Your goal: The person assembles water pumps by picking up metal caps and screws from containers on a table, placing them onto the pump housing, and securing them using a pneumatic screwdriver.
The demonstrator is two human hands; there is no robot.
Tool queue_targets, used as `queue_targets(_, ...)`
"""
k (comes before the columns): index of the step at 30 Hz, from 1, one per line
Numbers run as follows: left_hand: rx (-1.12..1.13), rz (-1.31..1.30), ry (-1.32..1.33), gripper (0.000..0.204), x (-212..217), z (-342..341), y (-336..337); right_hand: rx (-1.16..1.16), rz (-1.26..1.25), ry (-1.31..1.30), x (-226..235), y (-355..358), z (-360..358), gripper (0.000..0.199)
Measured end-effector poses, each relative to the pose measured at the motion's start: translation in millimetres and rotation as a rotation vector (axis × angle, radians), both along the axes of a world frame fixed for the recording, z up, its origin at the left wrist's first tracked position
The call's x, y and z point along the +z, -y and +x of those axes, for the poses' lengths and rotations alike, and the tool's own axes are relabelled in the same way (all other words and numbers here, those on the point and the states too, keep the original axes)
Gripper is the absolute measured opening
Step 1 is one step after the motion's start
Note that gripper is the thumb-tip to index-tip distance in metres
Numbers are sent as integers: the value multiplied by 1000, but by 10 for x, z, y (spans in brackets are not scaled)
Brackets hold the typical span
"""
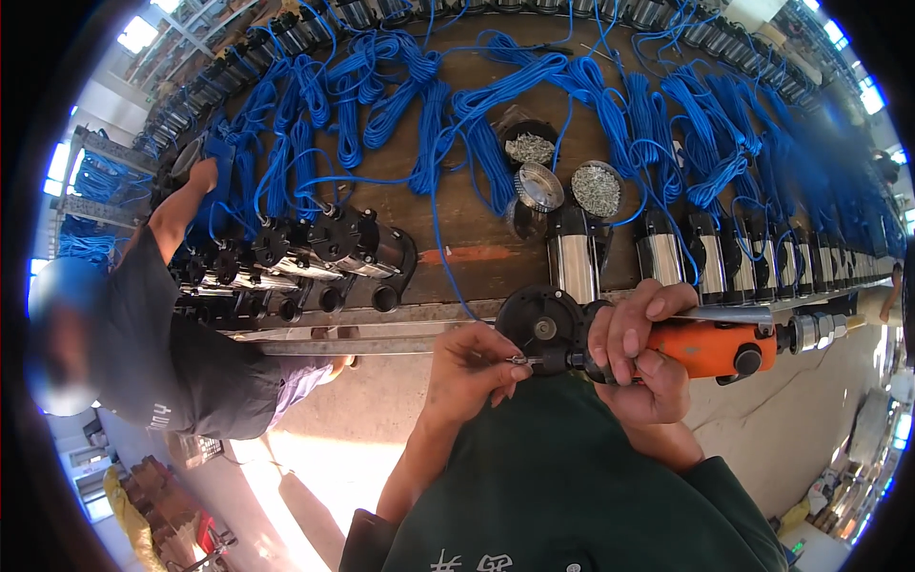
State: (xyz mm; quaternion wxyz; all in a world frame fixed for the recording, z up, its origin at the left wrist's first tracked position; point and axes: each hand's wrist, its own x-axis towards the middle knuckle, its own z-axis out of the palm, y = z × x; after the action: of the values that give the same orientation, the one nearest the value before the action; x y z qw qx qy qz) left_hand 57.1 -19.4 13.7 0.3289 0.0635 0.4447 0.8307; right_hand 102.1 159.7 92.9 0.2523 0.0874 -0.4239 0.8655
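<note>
— How are the hands posed?
— The right hand (637, 355) is clenched around the orange power screwdriver (710, 348), held level. The left hand (474, 367) pinches a small screw (518, 360) at its tip, just below the black pump cap (539, 324).

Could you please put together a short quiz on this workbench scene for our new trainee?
1. True or false: the right hand grips an orange power screwdriver.
2. What does the left hand pinch at the driver's tip? A) a small screw B) a blue cable C) a metal bowl
3. What fills the round bowl on the wooden bench, behind the black pump cap?

Key: 1 true; 2 A; 3 small silvery screws.
</note>
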Motion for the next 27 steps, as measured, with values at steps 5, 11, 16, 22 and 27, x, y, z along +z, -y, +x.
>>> queue_targets(5, 8, 19, 32, 15, -15, 6, -38, -2, 36, -38, -9, -20, -40, 30)
queue_targets(11, 13, 21, 36, 14, -43, -8, -29, -9, 15, -17, -25, -27, -56, 30)
queue_targets(16, -8, -62, 14, 17, -30, -49, -22, 5, 29, 11, 0, -3, -77, 31)
queue_targets(22, 8, -305, -366, 21, -115, -251, -132, 0, 30, 36, -142, -64, -256, 34)
queue_targets(27, 65, -481, -558, 47, -274, -483, -283, -57, 165, 178, -422, -68, -510, 34)
